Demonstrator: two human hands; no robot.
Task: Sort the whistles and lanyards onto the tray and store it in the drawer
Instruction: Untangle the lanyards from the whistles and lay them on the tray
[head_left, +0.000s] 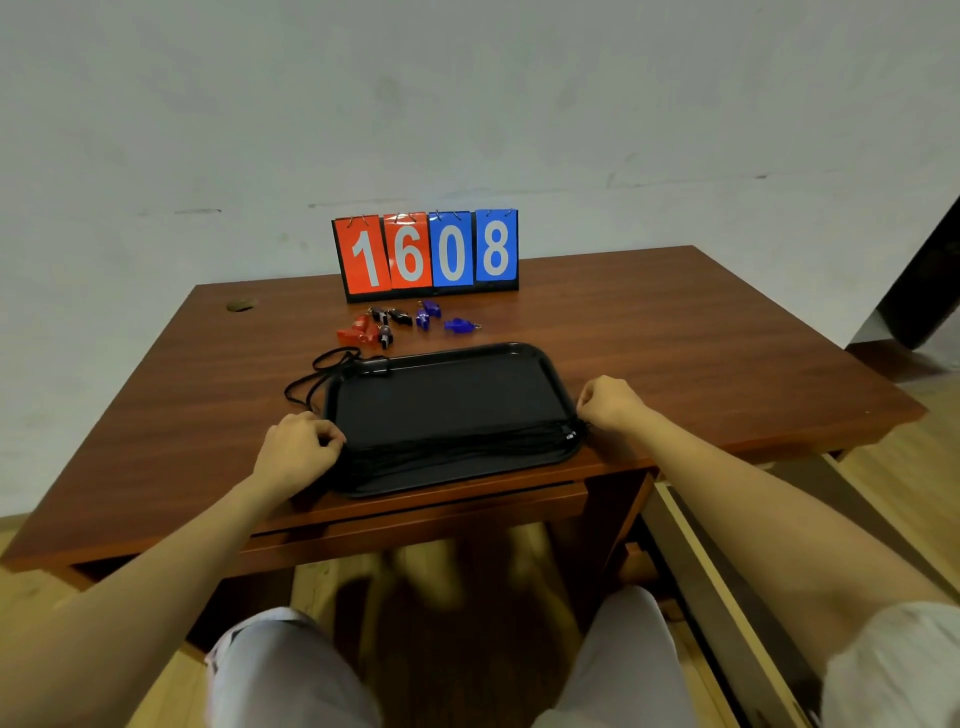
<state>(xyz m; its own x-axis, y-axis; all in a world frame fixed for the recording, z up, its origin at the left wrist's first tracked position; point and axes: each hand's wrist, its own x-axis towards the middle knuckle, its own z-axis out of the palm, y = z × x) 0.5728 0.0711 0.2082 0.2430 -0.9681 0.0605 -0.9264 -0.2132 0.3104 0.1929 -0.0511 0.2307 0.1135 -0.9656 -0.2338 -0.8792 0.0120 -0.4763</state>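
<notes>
Black cord lanyards (457, 447) lie stretched along the near edge of the black plastic tray (447, 395) — long axis left-right. Left hand (298, 449) and right hand (613, 402) each pinch an end. Red, black and blue plastic whistles (405, 322) sit beyond on the counter (675, 332) — roughly centred between the hands, slightly left.

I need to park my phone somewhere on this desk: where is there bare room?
The desk is bare right of the tray, and along the left side below the round hole. It is crowded between the scoreboard and the tray, where whistles lie, and at the tray's far-left corner, where a lanyard lies.
</notes>
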